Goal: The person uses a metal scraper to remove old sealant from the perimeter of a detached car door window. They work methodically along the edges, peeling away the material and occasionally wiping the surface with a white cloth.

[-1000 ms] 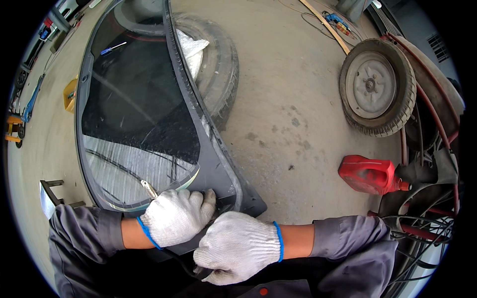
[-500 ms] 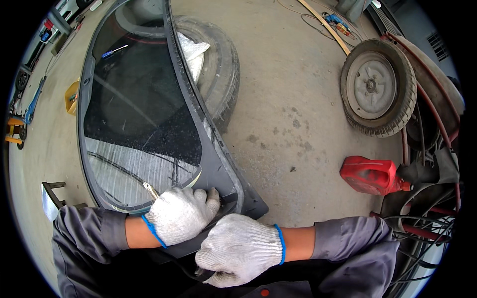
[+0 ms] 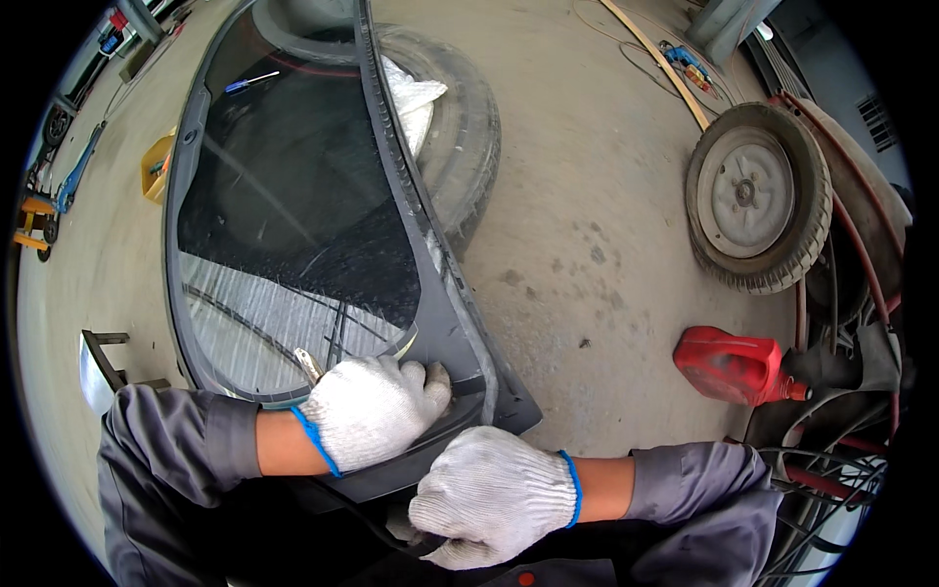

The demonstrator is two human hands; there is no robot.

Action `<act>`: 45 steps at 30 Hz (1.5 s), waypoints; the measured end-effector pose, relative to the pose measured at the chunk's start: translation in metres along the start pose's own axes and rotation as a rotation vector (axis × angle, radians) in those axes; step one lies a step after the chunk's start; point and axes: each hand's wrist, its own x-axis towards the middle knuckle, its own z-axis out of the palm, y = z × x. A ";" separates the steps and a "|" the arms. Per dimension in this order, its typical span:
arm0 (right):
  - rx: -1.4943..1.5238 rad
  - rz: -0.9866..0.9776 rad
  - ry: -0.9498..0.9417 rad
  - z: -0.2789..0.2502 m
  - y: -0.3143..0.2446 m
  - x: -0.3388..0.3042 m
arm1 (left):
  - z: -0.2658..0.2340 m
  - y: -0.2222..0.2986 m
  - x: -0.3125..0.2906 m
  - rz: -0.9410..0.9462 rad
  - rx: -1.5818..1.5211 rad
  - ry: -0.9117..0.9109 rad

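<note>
A long grey panel frame with a dark glass pane stretches away in front of me. My left hand, in a white knit glove with a blue cuff edge, rests closed over its near end. From under that glove pokes a slim, pale-handled tool; its other end is hidden. Nearer my body, my right hand, gloved the same way, is closed around a black rubber strip that curves off to the left. A screwdriver with a blue handle lies on the far part of the glass.
Beneath the panel's far end lies a large tyre with a white bag on it. To the right are a wheel, a red canister and tangled cables. A yellow bin sits left of the panel.
The whole view has shifted slightly, so the panel and both hands appear further right. Each hand stays closed, in nearly the same place against the panel.
</note>
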 end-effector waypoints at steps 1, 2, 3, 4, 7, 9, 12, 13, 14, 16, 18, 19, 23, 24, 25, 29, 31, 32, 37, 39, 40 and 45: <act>-0.006 0.009 -0.016 -0.001 -0.001 0.000 | 0.000 0.000 0.000 -0.001 0.004 0.014; -0.011 0.018 -0.032 -0.002 -0.002 0.000 | -0.002 0.000 0.001 -0.004 -0.007 0.005; -0.004 0.023 -0.045 -0.001 -0.003 0.001 | -0.004 0.000 0.000 -0.014 -0.017 -0.007; 0.003 0.029 -0.058 -0.001 -0.003 0.001 | -0.005 -0.001 0.000 -0.022 -0.028 -0.019; 0.016 0.033 -0.080 -0.002 -0.004 0.002 | -0.008 -0.004 0.000 -0.016 -0.055 -0.030; 0.022 0.041 -0.109 -0.002 -0.004 0.003 | -0.012 -0.007 0.002 -0.009 -0.088 -0.075; 0.023 0.049 -0.148 -0.004 -0.004 0.003 | -0.015 -0.009 0.004 -0.007 -0.090 -0.099; 0.018 0.044 -0.141 -0.004 -0.004 0.003 | -0.015 -0.009 0.004 -0.007 -0.084 -0.099; 0.013 0.039 -0.133 -0.004 -0.004 0.002 | -0.014 -0.009 0.004 -0.014 -0.081 -0.077; 0.010 0.000 -0.077 -0.002 -0.004 0.003 | -0.008 -0.010 0.003 -0.029 -0.074 -0.032; 0.005 -0.013 -0.075 -0.003 -0.005 0.004 | -0.005 -0.012 0.003 -0.035 -0.083 -0.026; 0.000 -0.007 -0.101 -0.005 -0.006 0.005 | -0.005 -0.013 0.003 -0.039 -0.087 -0.024; 0.010 -0.034 0.030 0.002 -0.005 0.001 | -0.008 -0.016 0.006 -0.059 -0.078 -0.046; 0.009 -0.031 0.011 0.002 -0.006 0.002 | -0.008 -0.016 0.006 -0.066 -0.072 -0.039; 0.007 -0.028 -0.007 0.002 -0.006 0.003 | -0.008 -0.017 0.006 -0.072 -0.066 -0.031; -0.004 -0.013 -0.131 -0.012 -0.010 0.010 | -0.010 -0.022 0.009 -0.063 -0.078 -0.044; -0.001 0.017 -0.178 -0.012 -0.011 0.011 | -0.018 -0.022 0.010 -0.081 -0.108 -0.131; 0.000 0.030 -0.201 -0.012 -0.012 0.012 | -0.019 -0.022 0.010 -0.084 -0.103 -0.124; 0.009 -0.138 0.096 -0.008 -0.012 0.008 | -0.017 -0.027 0.013 -0.099 -0.113 -0.126; 0.011 -0.195 0.207 -0.008 -0.013 0.009 | -0.018 -0.028 0.014 -0.108 -0.106 -0.123; 0.007 -0.189 0.195 -0.010 -0.015 0.010 | -0.019 -0.029 0.014 -0.114 -0.102 -0.123; -0.002 -0.202 0.210 -0.009 -0.018 0.012 | -0.017 -0.037 0.017 -0.107 -0.068 -0.052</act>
